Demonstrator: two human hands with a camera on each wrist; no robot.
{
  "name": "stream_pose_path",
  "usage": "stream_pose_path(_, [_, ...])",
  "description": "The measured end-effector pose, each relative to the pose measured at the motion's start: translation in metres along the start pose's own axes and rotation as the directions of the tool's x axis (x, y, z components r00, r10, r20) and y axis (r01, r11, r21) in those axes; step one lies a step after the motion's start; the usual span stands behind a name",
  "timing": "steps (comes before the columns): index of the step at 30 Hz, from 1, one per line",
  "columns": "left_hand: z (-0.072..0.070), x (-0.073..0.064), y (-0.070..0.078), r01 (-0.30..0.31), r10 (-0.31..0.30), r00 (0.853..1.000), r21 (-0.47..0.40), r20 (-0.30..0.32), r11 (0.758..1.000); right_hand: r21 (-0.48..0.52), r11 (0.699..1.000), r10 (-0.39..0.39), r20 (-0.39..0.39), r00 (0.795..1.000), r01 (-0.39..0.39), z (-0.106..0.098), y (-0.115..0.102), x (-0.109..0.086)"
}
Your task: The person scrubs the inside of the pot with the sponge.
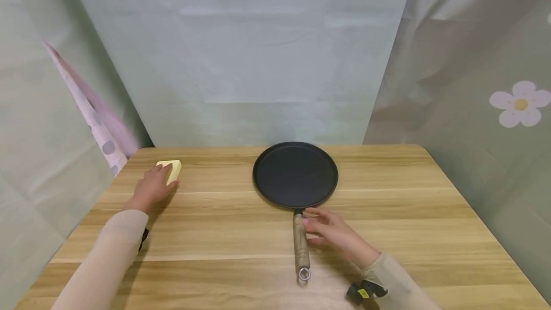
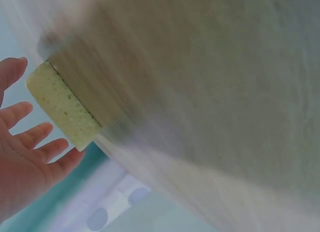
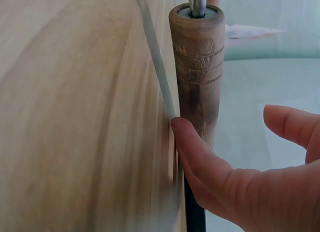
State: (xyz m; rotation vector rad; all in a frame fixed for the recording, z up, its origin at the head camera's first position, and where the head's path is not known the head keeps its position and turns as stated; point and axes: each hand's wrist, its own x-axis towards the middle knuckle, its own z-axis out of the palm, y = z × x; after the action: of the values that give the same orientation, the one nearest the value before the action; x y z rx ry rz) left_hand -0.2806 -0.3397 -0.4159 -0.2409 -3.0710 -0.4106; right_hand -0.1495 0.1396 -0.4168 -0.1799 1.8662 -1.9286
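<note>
At the far left of the table lies a pale yellow sponge [image 1: 174, 172]. My left hand [image 1: 152, 186] reaches over it, fingers spread and only slightly bent. In the left wrist view the fingertips and thumb come close around the sponge [image 2: 62, 106] without closing on it. A flat black round pan [image 1: 295, 175] lies right of the table's middle, its wooden handle [image 1: 301, 243] pointing toward me. Beside that handle, on its right, is my right hand [image 1: 337, 236]. The right wrist view has fingertips right at the handle [image 3: 199, 67] and the thumb [image 3: 290, 123] held away from it.
The wood-grain table [image 1: 215, 243] has a back edge close behind the pan and sponge. Pale fabric sheets [image 1: 258, 61] hang behind and at both sides. A metal ring [image 1: 304, 274] ends the pan's handle. A black strapped device [image 1: 366, 292] is on the right wrist.
</note>
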Motion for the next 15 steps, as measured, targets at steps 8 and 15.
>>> stream_pose_path(8, [0.0017, -0.0036, -0.0028, 0.015, -0.015, 1.0, -0.02, 0.02, 1.0, -0.037, 0.999, 0.012, -0.014, 1.0, -0.013, 0.0021, 0.002, 0.0002])
stream_pose_path(15, [0.0013, -0.0036, 0.0042, 0.02, -0.02, 1.0, -0.002, 0.01, 1.0, -0.067, 0.998, 0.017, -0.042, 0.999, -0.02, 0.0073, 0.0021, 0.0])
